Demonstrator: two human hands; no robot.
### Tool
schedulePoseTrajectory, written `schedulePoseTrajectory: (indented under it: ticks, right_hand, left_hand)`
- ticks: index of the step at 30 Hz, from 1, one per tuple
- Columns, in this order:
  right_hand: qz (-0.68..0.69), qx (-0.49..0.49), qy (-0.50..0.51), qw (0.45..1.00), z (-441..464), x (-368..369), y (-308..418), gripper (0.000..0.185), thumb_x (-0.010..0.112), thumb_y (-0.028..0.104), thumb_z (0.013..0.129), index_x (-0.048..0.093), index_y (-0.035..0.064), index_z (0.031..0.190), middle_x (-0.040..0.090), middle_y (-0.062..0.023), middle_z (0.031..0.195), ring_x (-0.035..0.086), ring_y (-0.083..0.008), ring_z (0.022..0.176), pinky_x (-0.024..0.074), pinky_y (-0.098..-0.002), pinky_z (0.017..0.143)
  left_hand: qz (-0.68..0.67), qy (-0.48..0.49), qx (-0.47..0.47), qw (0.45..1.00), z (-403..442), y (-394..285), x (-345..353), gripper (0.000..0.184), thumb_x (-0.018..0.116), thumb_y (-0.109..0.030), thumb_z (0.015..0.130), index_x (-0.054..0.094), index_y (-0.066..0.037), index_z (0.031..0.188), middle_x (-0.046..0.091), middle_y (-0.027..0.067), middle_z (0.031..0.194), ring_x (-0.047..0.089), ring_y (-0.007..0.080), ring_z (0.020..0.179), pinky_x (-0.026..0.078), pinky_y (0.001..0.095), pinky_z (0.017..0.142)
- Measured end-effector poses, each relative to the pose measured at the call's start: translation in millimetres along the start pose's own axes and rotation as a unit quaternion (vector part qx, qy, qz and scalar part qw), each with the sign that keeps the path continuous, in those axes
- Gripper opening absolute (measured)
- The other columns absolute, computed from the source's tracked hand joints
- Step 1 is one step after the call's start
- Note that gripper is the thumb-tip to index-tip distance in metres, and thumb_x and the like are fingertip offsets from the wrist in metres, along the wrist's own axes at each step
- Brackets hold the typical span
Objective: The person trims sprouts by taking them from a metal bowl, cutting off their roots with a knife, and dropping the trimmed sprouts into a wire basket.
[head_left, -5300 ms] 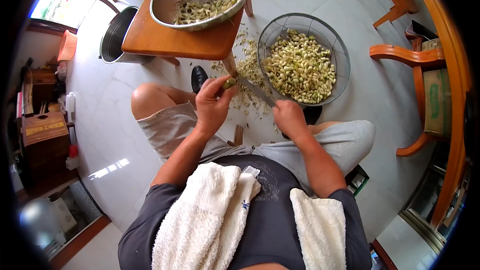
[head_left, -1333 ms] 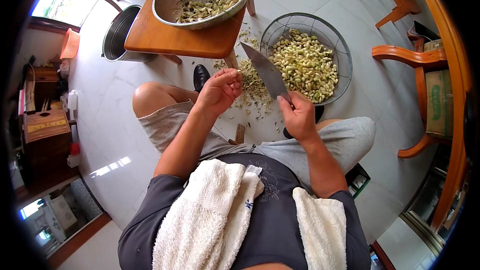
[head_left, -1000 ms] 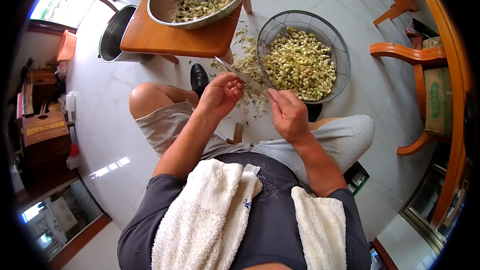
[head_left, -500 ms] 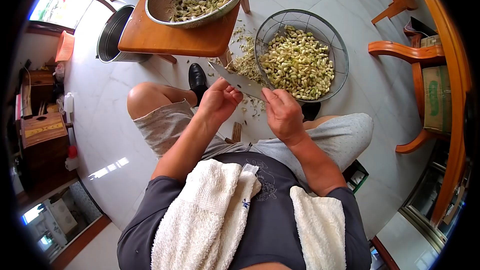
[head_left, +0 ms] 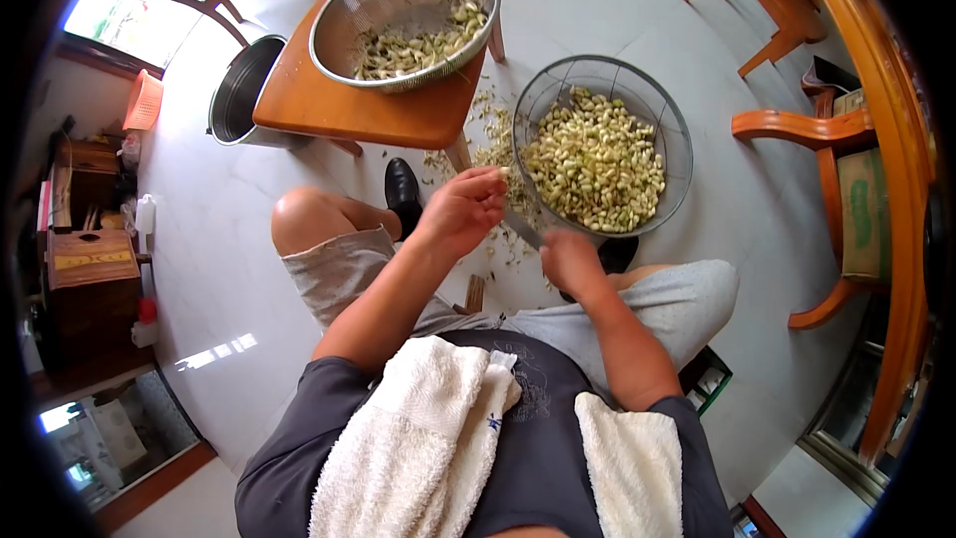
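My left hand point(head_left: 466, 209) is closed in a pinch, with a small pale piece point(head_left: 505, 171) showing at its fingertips. The fist of my right hand point(head_left: 571, 261) is wrapped round the handle of a knife point(head_left: 522, 228), whose blade points up and left, just beside my left hand. Beyond my hands, a round wire basket point(head_left: 681, 182) on the floor holds many pale green, bulb-like pieces point(head_left: 597, 154). Thin trimmings point(head_left: 495, 130) lie scattered on the floor left of the basket. A metal colander point(head_left: 339, 18) with more uncleaned, stringy pieces point(head_left: 423, 45) rests on a wooden chair.
The wooden chair seat point(head_left: 349, 118) stands ahead to the left, with a metal bucket point(head_left: 234, 105) beside it. An orange basket point(head_left: 143, 101) is at the far left. Wooden furniture point(head_left: 797, 127) and a cardboard box point(head_left: 864, 209) stand at the right. A black shoe point(head_left: 401, 185) is near the trimmings.
The view has tilted, so the surroundings sit lower. My left hand has moved right, and a pale piece now shows at its fingertips. The knife has swung from across my left fingers to below them.
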State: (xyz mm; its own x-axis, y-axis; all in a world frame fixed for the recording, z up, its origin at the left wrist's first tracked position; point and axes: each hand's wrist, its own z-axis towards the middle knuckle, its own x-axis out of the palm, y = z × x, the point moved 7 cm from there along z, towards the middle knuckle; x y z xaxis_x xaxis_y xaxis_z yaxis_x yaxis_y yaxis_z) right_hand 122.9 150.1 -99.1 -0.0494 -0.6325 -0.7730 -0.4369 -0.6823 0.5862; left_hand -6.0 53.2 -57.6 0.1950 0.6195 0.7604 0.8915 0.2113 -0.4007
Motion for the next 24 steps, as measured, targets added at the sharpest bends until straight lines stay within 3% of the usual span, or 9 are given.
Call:
schedulePoseTrajectory:
  ticks: [3, 5, 8, 12, 15, 18, 19, 21, 24]
  right_hand:
    - [-0.028, -0.002, 0.048, 0.998, 1, 17, -12, 0.017, 0.058, 0.016, 0.075, 0.06, -0.0005, 0.073, 0.06, -0.0235, 0.077, 0.058, -0.0417, 0.08, 0.0463, -0.0482, 0.072]
    - [-0.021, 0.007, 0.068, 0.997, 0, 20, -15, 0.018, 0.058, 0.017, 0.075, 0.06, -0.0005, 0.074, 0.06, -0.0236, 0.078, 0.058, -0.0419, 0.08, 0.0462, -0.0485, 0.073]
    - [0.008, 0.022, 0.069, 0.997, -3, 15, -14, 0.017, 0.058, 0.017, 0.075, 0.06, -0.0001, 0.073, 0.06, -0.0239, 0.078, 0.058, -0.042, 0.08, 0.0461, -0.049, 0.072]
    - [-0.015, 0.032, 0.095, 0.995, -4, 8, -9, 0.015, 0.053, 0.012, 0.075, 0.063, 0.0021, 0.08, 0.062, -0.023, 0.081, 0.06, -0.0401, 0.081, 0.0476, -0.0486, 0.074]
    - [-0.03, 0.025, 0.111, 0.993, -5, 9, -5, 0.016, 0.055, 0.015, 0.077, 0.063, 0.0022, 0.082, 0.063, -0.0222, 0.081, 0.061, -0.0399, 0.08, 0.048, -0.0481, 0.074]
    - [-0.026, 0.009, 0.125, 0.992, -5, 17, -6, 0.017, 0.054, 0.016, 0.078, 0.063, 0.0027, 0.084, 0.063, -0.0209, 0.083, 0.061, -0.0393, 0.081, 0.0484, -0.0476, 0.074]
    - [-0.031, -0.002, 0.128, 0.991, -5, 19, -4, 0.017, 0.054, 0.016, 0.078, 0.063, 0.0028, 0.084, 0.063, -0.0207, 0.083, 0.061, -0.0391, 0.081, 0.0484, -0.0474, 0.074]
    - [-0.013, -0.007, 0.14, 0.99, -4, 21, -1, 0.017, 0.054, 0.016, 0.078, 0.062, 0.0027, 0.083, 0.063, -0.0208, 0.082, 0.06, -0.0389, 0.08, 0.0481, -0.0476, 0.072]
    - [0.004, -0.026, 0.138, 0.99, -4, 26, 0, 0.018, 0.055, 0.019, 0.078, 0.061, 0.0024, 0.081, 0.062, -0.0217, 0.079, 0.059, -0.0402, 0.078, 0.0469, -0.0488, 0.07]
  left_hand:
    - [0.071, 0.06, -0.022, 0.995, 44, 10, 35, 0.024, 0.06, -0.006, 0.086, 0.055, -0.001, 0.109, 0.057, 0.0033, 0.084, 0.053, 0.0105, 0.068, 0.043, 0.022, 0.054]
    - [0.157, -0.004, -0.045, 0.987, 49, 15, 77, 0.034, 0.059, -0.005, 0.086, 0.05, 0.003, 0.118, 0.058, 0.0069, 0.081, 0.056, 0.0123, 0.065, 0.047, 0.0225, 0.054]
    - [0.322, 0.042, -0.03, 0.945, 81, 22, 100, 0.035, 0.061, -0.009, 0.085, 0.053, 0.006, 0.116, 0.061, 0.0083, 0.083, 0.061, 0.0137, 0.065, 0.05, 0.0247, 0.053]
    - [0.49, 0.109, 0.085, 0.861, 75, -36, 142, 0.026, 0.065, -0.015, 0.083, 0.063, 0.005, 0.1, 0.064, 0.0087, 0.076, 0.061, 0.0129, 0.058, 0.05, 0.0253, 0.048]
    - [0.543, 0.027, 0.189, 0.818, 59, -124, 158, 0.022, 0.065, -0.016, 0.082, 0.066, 0.003, 0.094, 0.066, 0.0101, 0.075, 0.059, 0.0104, 0.058, 0.05, 0.0239, 0.05]
    - [0.653, -0.058, 0.274, 0.704, 87, -205, 143, 0.018, 0.065, -0.009, 0.079, 0.066, 0.002, 0.094, 0.064, 0.0058, 0.074, 0.057, 0.009, 0.057, 0.047, 0.0214, 0.05]
    - [0.678, -0.074, 0.254, 0.685, 107, -223, 125, 0.018, 0.066, -0.01, 0.078, 0.066, 0.001, 0.092, 0.063, 0.0053, 0.072, 0.058, 0.0095, 0.057, 0.048, 0.0223, 0.05]
    - [0.763, -0.085, 0.298, 0.568, 144, -247, 95, 0.025, 0.068, -0.013, 0.069, 0.066, 0.0, 0.09, 0.067, 0.0115, 0.078, 0.064, 0.0205, 0.071, 0.053, 0.0326, 0.067]
    - [0.818, -0.088, 0.305, 0.48, 164, -250, 78, 0.025, 0.065, -0.013, 0.066, 0.066, -0.002, 0.089, 0.066, 0.0153, 0.082, 0.064, 0.0285, 0.081, 0.05, 0.0368, 0.076]
